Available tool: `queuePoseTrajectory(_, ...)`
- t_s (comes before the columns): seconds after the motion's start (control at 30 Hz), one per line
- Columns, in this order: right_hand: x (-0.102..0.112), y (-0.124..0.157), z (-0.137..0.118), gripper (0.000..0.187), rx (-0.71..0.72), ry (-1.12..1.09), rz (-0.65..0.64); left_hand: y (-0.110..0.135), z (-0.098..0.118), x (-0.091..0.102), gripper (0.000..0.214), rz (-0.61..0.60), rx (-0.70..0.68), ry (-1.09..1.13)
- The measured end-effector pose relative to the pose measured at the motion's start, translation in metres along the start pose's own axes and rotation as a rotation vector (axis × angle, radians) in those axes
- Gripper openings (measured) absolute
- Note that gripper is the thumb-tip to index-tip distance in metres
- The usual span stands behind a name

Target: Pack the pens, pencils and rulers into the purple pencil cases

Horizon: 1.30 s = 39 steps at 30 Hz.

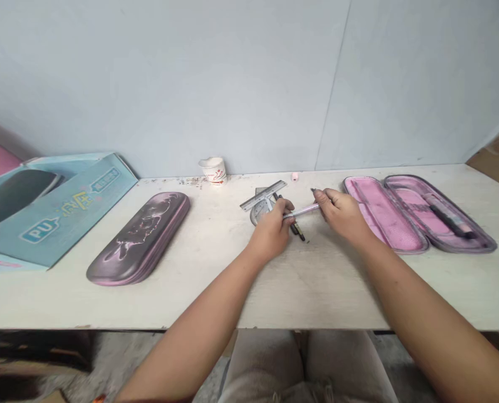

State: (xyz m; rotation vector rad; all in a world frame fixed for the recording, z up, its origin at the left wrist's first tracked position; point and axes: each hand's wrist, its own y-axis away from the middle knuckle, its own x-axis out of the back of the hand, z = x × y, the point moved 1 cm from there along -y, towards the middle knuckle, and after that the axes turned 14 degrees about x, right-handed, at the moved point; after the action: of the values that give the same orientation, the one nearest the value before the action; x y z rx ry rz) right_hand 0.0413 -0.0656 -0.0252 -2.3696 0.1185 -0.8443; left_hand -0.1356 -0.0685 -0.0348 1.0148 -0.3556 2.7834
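Pale, whitish plastic is showing between the two hands: a slim pen is lying at a slight slant above the surface, its right end sitting a little higher. The left hand is gripping one end, its fingers clamped on the barrel, while the right hand is holding the other end with its fingers closed together around it. A dark tip is poking out above the right fingers; what it belongs to is staying hidden by the hand.

Just beyond the left hand, a clear ruler is lying aslant by a rounded protractor, partly covered by that hand. Black pens are sticking out from beneath the same hand, their number being hard to tell. Farther back, a small pink object is resting near the wall.

To the right, an open pencil case is spreading its pink lining upward, with a dark marker lying in its right half. On the left, a closed pencil case is resting at an angle, dark with a pale drawing on its lid. A printed paper cup is standing by the wall, and a blue box is occupying the far left.
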Motion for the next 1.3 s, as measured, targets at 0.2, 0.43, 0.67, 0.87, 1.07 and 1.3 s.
queuePoseTrajectory(0.2,0.0008,-0.0019,0.0032,0.028,0.016,-0.314,-0.065,-0.0026,-0.0009,0.0037,0.023,0.029,0.036,-0.006)
queuePoseTrajectory(0.43,0.0015,-0.0011,0.0048,0.034,-0.034,-0.287,-0.098,-0.0037,-0.0035,0.0046,0.019,0.031,0.029,-0.02)
queuePoseTrajectory(0.67,0.0016,-0.0012,0.0073,0.04,-0.073,-0.188,-0.112,-0.0051,-0.0041,0.0033,0.017,0.017,-0.001,-0.011)
queuePoseTrajectory(0.87,0.0017,-0.0011,0.005,0.032,-0.025,-0.28,-0.154,-0.005,-0.0044,0.0038,0.016,0.033,-0.007,0.03)
queuePoseTrajectory(1.07,0.0019,0.0,0.0025,0.034,-0.054,-0.415,-0.13,-0.004,-0.0035,0.0042,0.016,0.034,-0.01,0.053)
queuePoseTrajectory(1.3,0.001,0.0008,0.0029,0.038,-0.076,-0.324,-0.066,-0.0045,-0.0034,0.0034,0.017,0.034,-0.002,0.086)
